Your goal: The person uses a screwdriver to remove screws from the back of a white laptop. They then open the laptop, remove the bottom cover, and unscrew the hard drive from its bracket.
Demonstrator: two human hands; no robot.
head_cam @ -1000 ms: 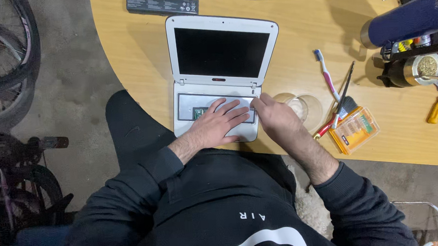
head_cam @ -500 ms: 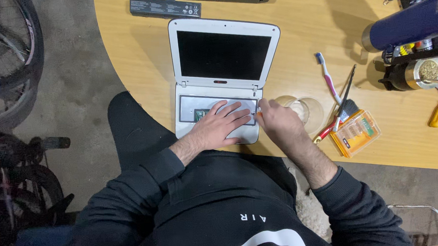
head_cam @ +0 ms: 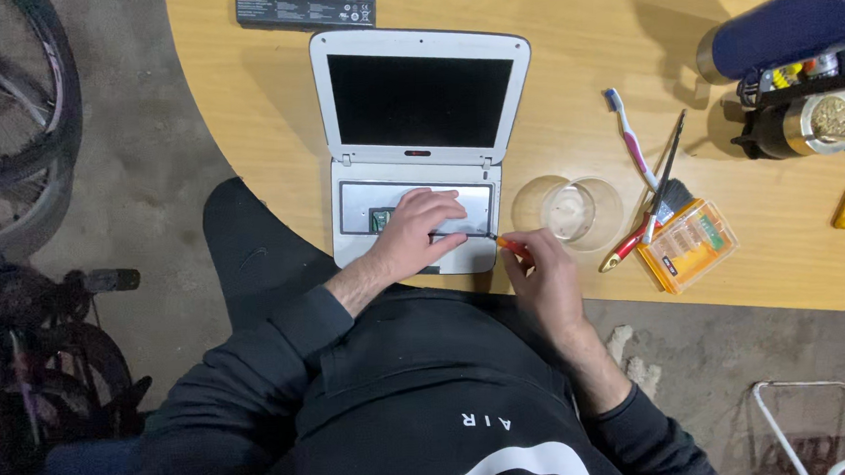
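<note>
Wooden table (head_cam: 243, 131) edge: left hand (head_cam: 417, 233) flat on laptop (head_cam: 418, 151); right hand (head_cam: 540, 279) grip pinching screwdriver (head_cam: 508, 245)

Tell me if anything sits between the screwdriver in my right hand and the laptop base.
Nothing visible does. The right hand holds the screwdriver, its tip already at the laptop base's right edge, just beyond the left hand.

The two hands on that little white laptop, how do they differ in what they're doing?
The left hand lies spread, palm down, on the open base of the white laptop; the right hand sits off the laptop's right corner, curled. The left hand holds no tool, only presses; the right hand pinches a thin screwdriver whose tip points at the base. Both are bare, with dark sleeves.
</note>
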